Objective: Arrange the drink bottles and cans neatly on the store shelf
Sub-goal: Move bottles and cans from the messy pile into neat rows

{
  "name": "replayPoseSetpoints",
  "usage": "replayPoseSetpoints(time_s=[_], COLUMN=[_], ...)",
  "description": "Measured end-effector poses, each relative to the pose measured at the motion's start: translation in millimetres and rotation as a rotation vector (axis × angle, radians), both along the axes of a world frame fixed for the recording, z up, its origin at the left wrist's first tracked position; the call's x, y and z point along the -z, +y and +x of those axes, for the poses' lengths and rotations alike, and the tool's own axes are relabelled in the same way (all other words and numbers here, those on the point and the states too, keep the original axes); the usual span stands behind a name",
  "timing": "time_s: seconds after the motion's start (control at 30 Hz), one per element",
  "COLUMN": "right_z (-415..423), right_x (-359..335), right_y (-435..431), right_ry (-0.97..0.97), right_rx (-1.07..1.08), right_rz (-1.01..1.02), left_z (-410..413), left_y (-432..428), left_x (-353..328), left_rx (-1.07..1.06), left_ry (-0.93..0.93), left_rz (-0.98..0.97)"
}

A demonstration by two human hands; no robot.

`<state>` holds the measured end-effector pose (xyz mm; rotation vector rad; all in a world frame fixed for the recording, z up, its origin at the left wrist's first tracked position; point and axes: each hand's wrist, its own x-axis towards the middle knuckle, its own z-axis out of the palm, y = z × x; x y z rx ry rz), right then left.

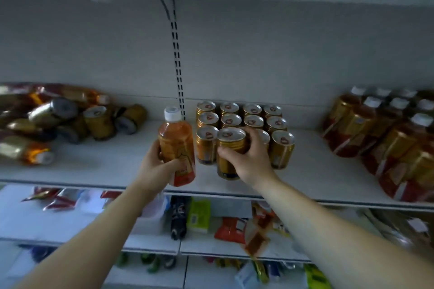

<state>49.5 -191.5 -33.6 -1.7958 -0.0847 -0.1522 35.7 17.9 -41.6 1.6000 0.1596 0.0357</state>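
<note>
Seen from the head camera, the left grip (155, 166) wraps around an orange bottle (176, 141), nearly upright at the front of the shelf (94, 171). The right grip (252, 159) curls around a gold can (231, 145) in front of the can block (253, 119). A tumbled pile (58, 119) lies at the left and bottle rows (387, 143) stand at the right.

Bottle (176, 145) left of cans (242, 122) (upright).

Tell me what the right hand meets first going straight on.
The right hand grips a front can; that would likely bump the middle-row can right behind it first, though depth is unclear.
</note>
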Motion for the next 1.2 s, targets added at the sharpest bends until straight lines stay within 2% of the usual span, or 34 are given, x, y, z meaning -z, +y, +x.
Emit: replayPoseSetpoints(time_s=[0.1, 0.2, 0.47, 0.73, 1.03, 1.2], right_z=[-7.6, -7.5, -0.1, -3.0, 0.2, -19.2], right_x=[18.4, 33.0, 58.8, 55.1, 42.8, 23.3], right_y=[17.9, 33.8, 50.2, 64.3, 67.2, 25.0], right_ry=[0.024, 0.052, 0.052, 0.02, 0.183, 0.111], right_rx=[-0.055, -0.045, 0.04, 0.129, 0.101, 0.095], right_rz=[-0.019, -0.026, -0.177, -0.343, -0.409, -0.464], left_z=[-7.5, -5.4, -4.3, 0.1, -16.7, -26.7], left_y=[13.5, 24.1, 32.0, 37.0, 41.5, 31.4], left_x=[14.8, 16.8, 20.2, 16.8, 11.6, 4.4], left_rx=[-0.014, -0.039, 0.091, 0.14, 0.194, 0.211], left_ry=[0.07, 0.047, 0.041, 0.047, 0.007, -0.02], left_rz=[-0.006, 0.042, 0.123, 0.172, 0.207, 0.154])
